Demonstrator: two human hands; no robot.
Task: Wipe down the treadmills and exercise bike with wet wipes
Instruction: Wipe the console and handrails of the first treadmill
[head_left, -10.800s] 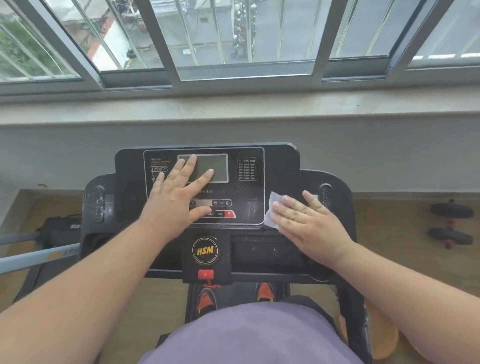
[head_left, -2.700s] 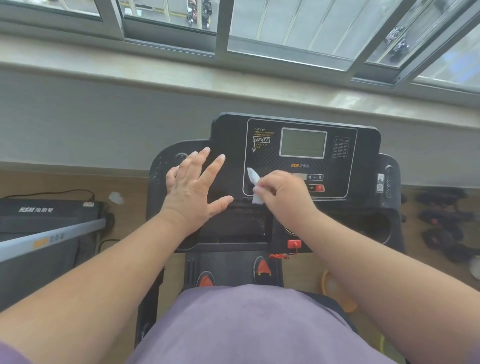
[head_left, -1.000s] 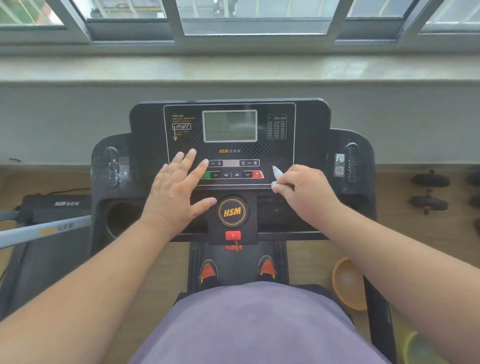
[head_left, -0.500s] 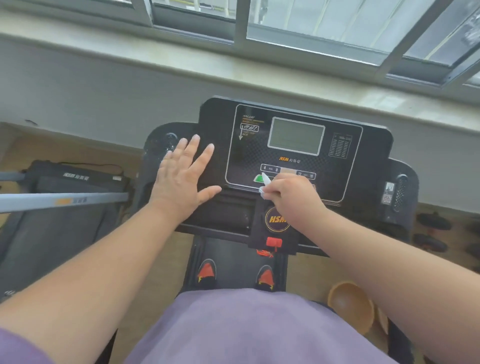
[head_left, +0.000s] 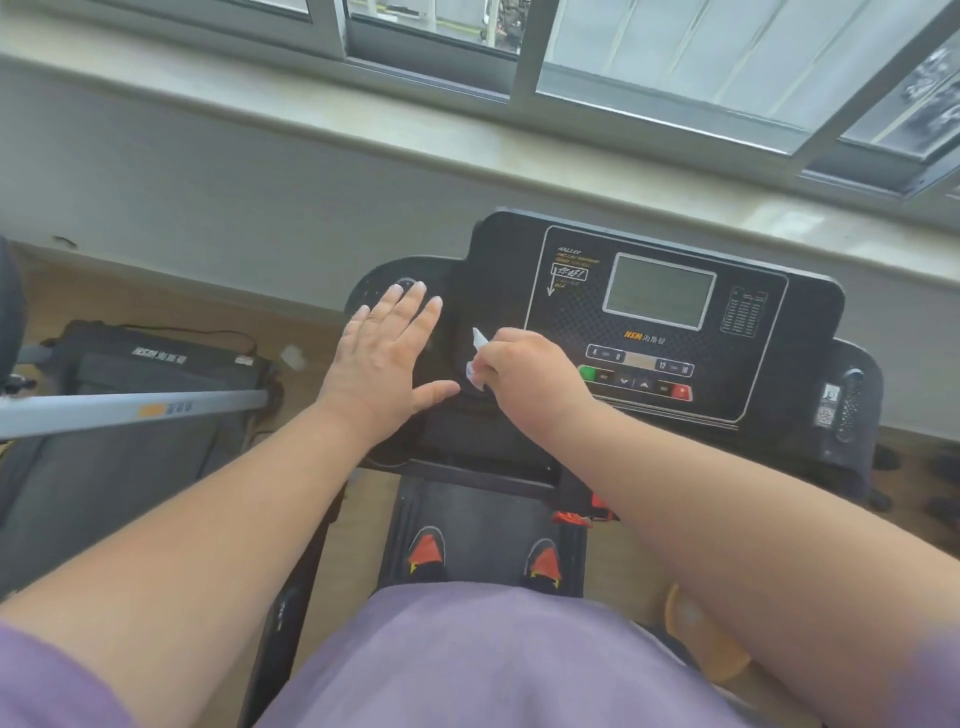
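Treadmill console (head_left: 779, 332), black: left hand (head_left: 387, 358) flat, fingers spread, on its left side; right hand (head_left: 524, 371) pinches crumpled wet wipe (head_left: 477, 356) against it.

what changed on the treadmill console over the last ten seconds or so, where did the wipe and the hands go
The right hand went from pressing the wet wipe flat at the console's right edge to pinching it bunched, then worked it leftward along the button row to the left side. The left hand slid off the display onto the left wing. It stays flat and open; the wipe was never let go.
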